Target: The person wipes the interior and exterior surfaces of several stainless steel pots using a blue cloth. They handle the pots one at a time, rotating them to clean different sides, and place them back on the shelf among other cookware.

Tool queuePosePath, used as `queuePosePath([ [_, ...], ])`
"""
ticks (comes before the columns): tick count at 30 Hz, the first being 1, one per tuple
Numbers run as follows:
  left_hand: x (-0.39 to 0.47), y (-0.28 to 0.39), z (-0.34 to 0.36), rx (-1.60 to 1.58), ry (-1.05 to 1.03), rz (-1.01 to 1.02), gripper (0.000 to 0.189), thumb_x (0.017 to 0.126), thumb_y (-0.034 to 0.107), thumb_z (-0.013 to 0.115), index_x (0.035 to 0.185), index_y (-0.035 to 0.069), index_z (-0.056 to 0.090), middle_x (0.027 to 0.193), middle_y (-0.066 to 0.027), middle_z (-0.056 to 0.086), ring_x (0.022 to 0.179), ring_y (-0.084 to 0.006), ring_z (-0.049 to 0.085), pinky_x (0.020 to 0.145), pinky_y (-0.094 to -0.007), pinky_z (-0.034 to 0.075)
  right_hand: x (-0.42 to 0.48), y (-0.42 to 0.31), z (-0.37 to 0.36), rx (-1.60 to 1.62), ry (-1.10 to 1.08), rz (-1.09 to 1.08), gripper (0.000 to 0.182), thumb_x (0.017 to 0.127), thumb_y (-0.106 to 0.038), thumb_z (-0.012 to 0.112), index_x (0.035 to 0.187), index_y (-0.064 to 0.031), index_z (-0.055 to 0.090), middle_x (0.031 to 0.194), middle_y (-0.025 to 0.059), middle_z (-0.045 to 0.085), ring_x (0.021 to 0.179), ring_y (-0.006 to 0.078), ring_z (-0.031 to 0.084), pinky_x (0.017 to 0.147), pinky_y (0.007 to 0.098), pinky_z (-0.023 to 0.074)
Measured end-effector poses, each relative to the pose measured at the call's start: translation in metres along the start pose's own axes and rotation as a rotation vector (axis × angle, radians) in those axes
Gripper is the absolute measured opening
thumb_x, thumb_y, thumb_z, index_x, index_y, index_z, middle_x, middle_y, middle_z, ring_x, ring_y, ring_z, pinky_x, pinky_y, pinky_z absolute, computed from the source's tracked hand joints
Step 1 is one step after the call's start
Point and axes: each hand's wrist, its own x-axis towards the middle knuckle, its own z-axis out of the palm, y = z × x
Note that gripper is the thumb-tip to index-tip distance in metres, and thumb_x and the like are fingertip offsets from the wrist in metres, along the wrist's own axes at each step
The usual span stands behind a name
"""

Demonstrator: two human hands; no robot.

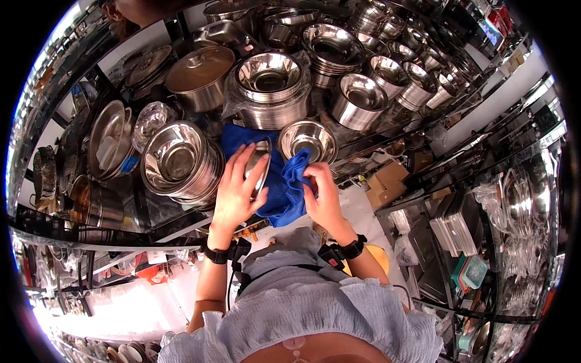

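A shiny metal bowl (260,169), tilted on its side, rests against a blue cloth (278,188) at the near edge of the shelf. My left hand (240,181) lies over this bowl with fingers spread; whether it grips the rim I cannot tell. Bunched folds of the cloth are pinched between the thumb and fingers of my right hand (321,193). Just beyond that hand stands a single steel bowl (307,138). To the left of my left hand, a tilted stack of steel bowls (177,159) leans towards me.
Behind the cloth is a large stack of steel bowls (272,97), partly in plastic wrap. A lidded pot (199,79) stands left of it, more bowl stacks (361,102) to the right. A cardboard box (386,183) and a rack with trays (456,227) are at the right.
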Motion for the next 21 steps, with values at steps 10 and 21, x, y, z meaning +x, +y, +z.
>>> queuePosePath([
  [10, -0.006, 0.012, 0.011, -0.012, -0.156, 0.053, 0.060, 0.067, 0.020, 0.083, 0.124, 0.021, 0.067, 0.153, -0.0141, 0.041, 0.143, -0.0405, 0.035, 0.114, -0.0534, 0.036, -0.002, 0.008, -0.001, 0.044, 0.059, -0.035, 0.032, 0.084, 0.010, 0.057, 0.112, -0.0032, 0.050, 0.108, 0.0149, 0.052, 0.084, 0.0292, 0.058, 0.075, 0.0326, 0.0485],
  [21, -0.021, -0.011, 0.016, 0.085, -0.190, 0.093, 0.062, 0.062, 0.026, 0.086, 0.120, 0.017, 0.067, 0.152, -0.0103, 0.043, 0.143, -0.0379, 0.034, 0.117, -0.0581, 0.030, 0.006, -0.008, 0.023, 0.006, -0.041, -0.020, 0.037, 0.084, 0.009, 0.060, 0.115, -0.0040, 0.047, 0.111, 0.0183, 0.053, 0.095, 0.0408, 0.060, 0.078, 0.0431, 0.0500],
])
